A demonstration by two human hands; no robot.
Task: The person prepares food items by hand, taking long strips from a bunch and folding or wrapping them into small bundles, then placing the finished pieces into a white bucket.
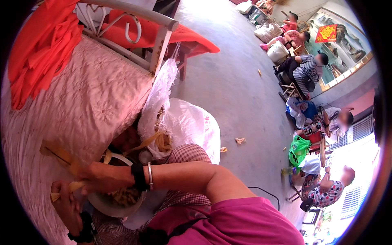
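Observation:
My right hand (105,176), with a black band and a silver bangle at the wrist, grips a blurred tan leaf-like strip (59,154) that has a dark line along it. Close below, my left hand (65,196) has its fingers curled around a pale yellow strip (76,186). Both hands are near the rim of a light-coloured bowl (114,211), and my right forearm crosses over it. Small yellowish-brown pieces (124,196) lie inside the bowl. Whether the two strips are one piece, I cannot tell.
A white woven sack (190,122) holding dried husk-like strips (162,142) stands beside my checkered-cloth knee. Quilted pink fabric (101,92) covers a bed with a rusty metal frame (160,46). Several people (309,70) sit along the wall. Scraps (240,140) lie on the floor.

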